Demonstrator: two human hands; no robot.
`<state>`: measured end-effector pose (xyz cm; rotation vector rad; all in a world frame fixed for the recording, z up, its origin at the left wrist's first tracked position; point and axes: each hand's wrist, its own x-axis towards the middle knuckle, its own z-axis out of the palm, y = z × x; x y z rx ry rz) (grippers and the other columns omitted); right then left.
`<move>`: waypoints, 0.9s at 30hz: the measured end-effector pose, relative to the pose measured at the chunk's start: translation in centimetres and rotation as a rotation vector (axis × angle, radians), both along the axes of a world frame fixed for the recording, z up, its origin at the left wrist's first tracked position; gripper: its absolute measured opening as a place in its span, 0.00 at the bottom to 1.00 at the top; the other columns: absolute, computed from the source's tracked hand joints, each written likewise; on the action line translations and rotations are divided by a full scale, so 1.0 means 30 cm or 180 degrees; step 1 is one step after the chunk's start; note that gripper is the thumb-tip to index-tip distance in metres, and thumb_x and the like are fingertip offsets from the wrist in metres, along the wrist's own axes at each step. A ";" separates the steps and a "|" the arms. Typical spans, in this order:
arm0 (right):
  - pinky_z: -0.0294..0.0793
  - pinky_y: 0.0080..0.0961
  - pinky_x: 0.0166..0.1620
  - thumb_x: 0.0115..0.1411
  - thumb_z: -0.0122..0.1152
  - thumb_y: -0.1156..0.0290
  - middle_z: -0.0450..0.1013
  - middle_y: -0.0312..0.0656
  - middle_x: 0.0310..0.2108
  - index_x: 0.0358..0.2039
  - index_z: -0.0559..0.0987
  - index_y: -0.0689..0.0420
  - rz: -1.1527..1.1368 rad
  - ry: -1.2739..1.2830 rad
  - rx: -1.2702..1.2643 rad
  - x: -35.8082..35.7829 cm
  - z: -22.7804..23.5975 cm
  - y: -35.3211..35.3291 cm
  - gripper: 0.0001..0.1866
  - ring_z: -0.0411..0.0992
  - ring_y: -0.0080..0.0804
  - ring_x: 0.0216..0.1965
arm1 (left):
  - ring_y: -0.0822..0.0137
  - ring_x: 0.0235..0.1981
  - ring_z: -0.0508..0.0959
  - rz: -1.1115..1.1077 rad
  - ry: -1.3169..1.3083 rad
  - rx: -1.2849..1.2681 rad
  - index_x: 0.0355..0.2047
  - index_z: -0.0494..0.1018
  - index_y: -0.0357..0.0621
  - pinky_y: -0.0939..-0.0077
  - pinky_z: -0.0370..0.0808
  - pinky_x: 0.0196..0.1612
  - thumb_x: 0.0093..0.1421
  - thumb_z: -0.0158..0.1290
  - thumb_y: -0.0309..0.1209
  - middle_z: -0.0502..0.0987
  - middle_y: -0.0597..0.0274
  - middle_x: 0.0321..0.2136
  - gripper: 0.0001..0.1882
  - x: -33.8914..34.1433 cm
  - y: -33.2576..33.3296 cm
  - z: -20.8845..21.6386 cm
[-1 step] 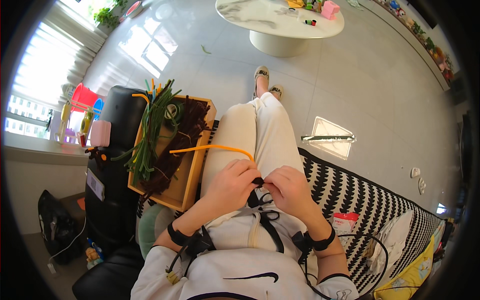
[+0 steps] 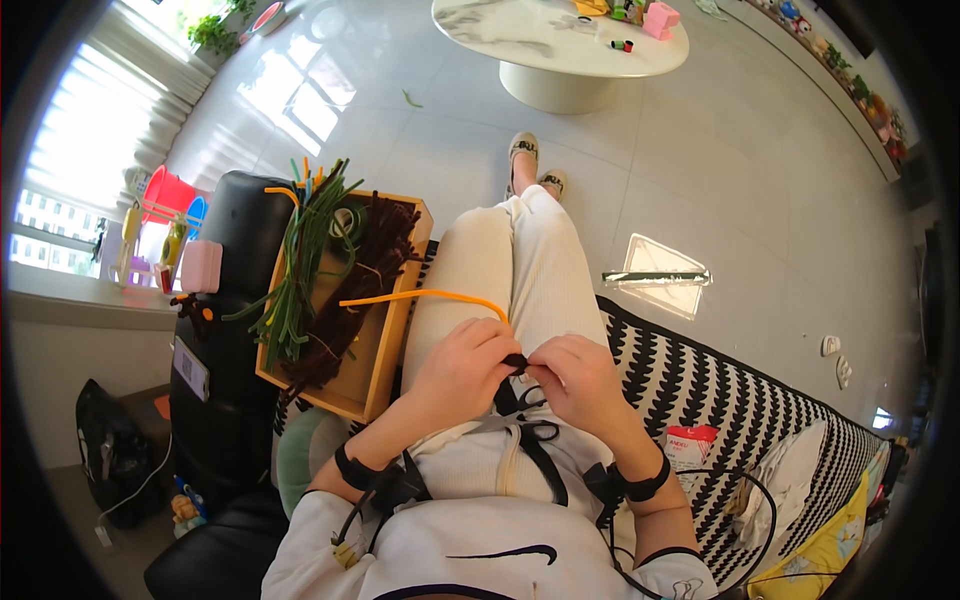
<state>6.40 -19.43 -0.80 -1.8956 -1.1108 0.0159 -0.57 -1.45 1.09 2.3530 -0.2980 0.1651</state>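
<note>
Over my lap, my left hand [image 2: 462,368] and my right hand [image 2: 580,382] meet, fingers pinched together. Between the fingertips is a small dark fuzzy piece [image 2: 515,361], partly covered. An orange pipe cleaner [image 2: 430,293] rises from behind my left fingers and bends left, its free end above a wooden box [image 2: 400,325]. Where it joins the dark piece is hidden. In the box, left of my hands, lie a bundle of dark brown pipe cleaners [image 2: 372,270], a bunch of green pipe cleaners [image 2: 303,275] and a green roll [image 2: 347,226].
I sit on a patterned sofa cover [image 2: 690,385], with a red-and-white packet [image 2: 690,446] and a white cloth [image 2: 785,480] to the right. Left of the box is a black armrest [image 2: 245,260]. Ahead stands a round marble-topped table [image 2: 560,45]. A black cable [image 2: 770,500] loops beside my right arm.
</note>
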 end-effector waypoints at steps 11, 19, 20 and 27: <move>0.69 0.23 0.22 0.47 0.64 0.82 0.72 0.42 0.21 0.24 0.75 0.61 -0.0957 0.0590 0.1116 -0.101 -0.027 0.050 0.06 0.71 0.34 0.19 | 0.74 0.34 0.69 0.0561 0.1520 -0.3465 0.35 0.69 0.35 0.81 0.68 0.39 0.58 0.43 0.15 0.69 0.64 0.33 0.07 -0.014 -0.032 -0.054; 0.72 0.20 0.31 0.50 0.63 0.80 0.75 0.43 0.26 0.27 0.78 0.64 -0.0139 0.1740 0.0643 -0.039 -0.053 -0.020 0.04 0.73 0.29 0.27 | 0.71 0.38 0.70 -0.0001 0.0608 -0.2010 0.35 0.71 0.35 0.79 0.70 0.42 0.52 0.45 0.09 0.67 0.60 0.37 0.13 0.006 0.012 -0.035; 0.71 0.18 0.36 0.51 0.63 0.81 0.76 0.44 0.29 0.30 0.78 0.65 0.0213 0.2542 0.0676 -0.013 -0.063 -0.039 0.05 0.73 0.27 0.31 | 0.71 0.38 0.70 -0.0003 0.0613 -0.2013 0.35 0.71 0.35 0.79 0.70 0.42 0.52 0.45 0.09 0.67 0.60 0.37 0.13 0.006 0.018 -0.033; 0.73 0.20 0.38 0.46 0.66 0.82 0.74 0.42 0.34 0.39 0.78 0.63 -0.0013 0.2638 0.1059 -0.017 -0.023 -0.019 0.17 0.74 0.26 0.34 | 0.70 0.43 0.72 0.0269 0.1293 -0.2827 0.40 0.71 0.35 0.78 0.71 0.47 0.51 0.46 0.10 0.67 0.61 0.40 0.16 -0.002 -0.007 -0.025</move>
